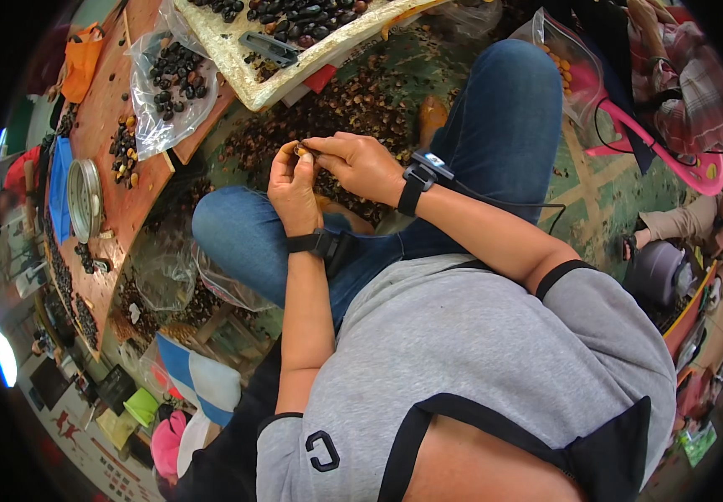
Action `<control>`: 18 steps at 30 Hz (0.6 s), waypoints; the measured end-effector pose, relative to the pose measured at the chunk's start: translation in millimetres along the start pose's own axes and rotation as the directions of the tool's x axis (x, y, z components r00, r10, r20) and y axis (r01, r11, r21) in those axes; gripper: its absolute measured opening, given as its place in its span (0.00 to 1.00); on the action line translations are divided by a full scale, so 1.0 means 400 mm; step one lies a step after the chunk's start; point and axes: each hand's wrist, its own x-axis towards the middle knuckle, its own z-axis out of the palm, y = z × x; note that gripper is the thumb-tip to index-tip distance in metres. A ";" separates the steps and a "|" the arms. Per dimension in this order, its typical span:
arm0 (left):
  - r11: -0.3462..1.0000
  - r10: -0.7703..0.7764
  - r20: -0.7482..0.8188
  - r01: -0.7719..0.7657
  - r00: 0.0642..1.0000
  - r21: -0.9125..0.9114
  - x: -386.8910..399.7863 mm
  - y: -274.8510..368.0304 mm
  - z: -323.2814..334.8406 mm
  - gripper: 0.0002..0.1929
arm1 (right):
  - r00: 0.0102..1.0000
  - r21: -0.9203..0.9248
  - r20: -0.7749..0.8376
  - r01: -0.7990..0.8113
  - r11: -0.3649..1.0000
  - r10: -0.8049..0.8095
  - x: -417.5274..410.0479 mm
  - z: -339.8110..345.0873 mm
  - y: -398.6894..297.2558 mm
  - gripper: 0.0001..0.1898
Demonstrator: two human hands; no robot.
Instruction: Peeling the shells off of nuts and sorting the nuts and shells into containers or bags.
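My left hand point(295, 191) pinches a small yellowish-brown seed point(300, 150) between thumb and fingers, in front of my knees. From the right, my right hand point(361, 164) has its fingertips on that same seed, and they partly cover it. Above both hands is a white foam box point(255, 94) holding many glossy dark seeds point(311, 25). A grey box cutter point(268, 49) lies near the box's lower left side. Brown peelings point(349, 103) are strewn over the floor beneath my hands.
On the wooden table point(142, 207) at left are a clear bag of dark seeds point(176, 81), loose seeds point(124, 150), a metal ring point(84, 201) and a blue tray point(59, 188). A pink plastic stool point(656, 147) and a bag of yellow seeds point(559, 66) stand right, beside a seated person point(700, 88).
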 end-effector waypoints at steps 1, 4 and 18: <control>1.000 -0.022 -0.003 0.022 1.000 -0.008 0.000 0.002 0.001 0.13 | 1.000 -0.090 0.005 -0.010 0.996 0.010 0.000 -0.003 -0.005 0.16; 0.994 -0.077 0.000 0.077 0.997 -0.077 0.002 0.008 0.009 0.13 | 0.999 0.042 -0.032 0.022 0.999 -0.021 0.005 0.007 0.020 0.16; 0.997 -0.046 -0.035 0.044 0.998 -0.058 -0.020 0.019 0.032 0.12 | 0.923 0.334 -0.304 -0.130 0.934 0.237 0.069 -0.010 0.131 0.19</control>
